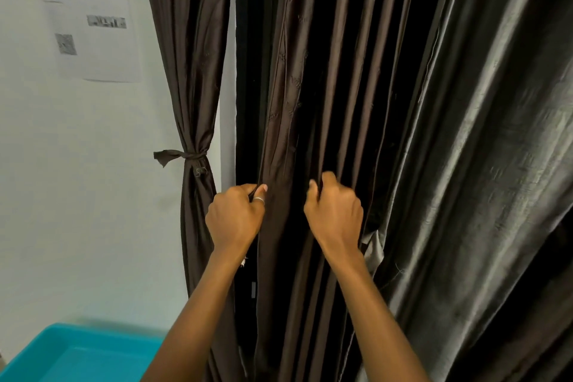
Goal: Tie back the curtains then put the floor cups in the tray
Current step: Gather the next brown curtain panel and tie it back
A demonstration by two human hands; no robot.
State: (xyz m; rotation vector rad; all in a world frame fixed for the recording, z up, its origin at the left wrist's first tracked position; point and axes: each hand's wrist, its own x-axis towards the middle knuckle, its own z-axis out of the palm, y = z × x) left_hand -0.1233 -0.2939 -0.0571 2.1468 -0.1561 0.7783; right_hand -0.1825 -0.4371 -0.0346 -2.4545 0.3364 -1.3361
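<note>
A dark brown curtain (356, 87) hangs loose in long folds across the middle and right of the view. My left hand (235, 215) is shut on its left edge, a ring on one finger. My right hand (336, 212) is shut on a bunch of folds a little to the right, at the same height. To the left, a narrower curtain panel (192, 71) is gathered and bound at mid height by a knotted fabric tie (189, 156). A turquoise tray (77, 353) sits at the bottom left, partly behind my left forearm. No cups are in view.
A white wall (77, 195) fills the left side, with printed paper sheets (93, 15) stuck on it near the top. A grey sheen marks the curtain fabric at the far right (496, 164).
</note>
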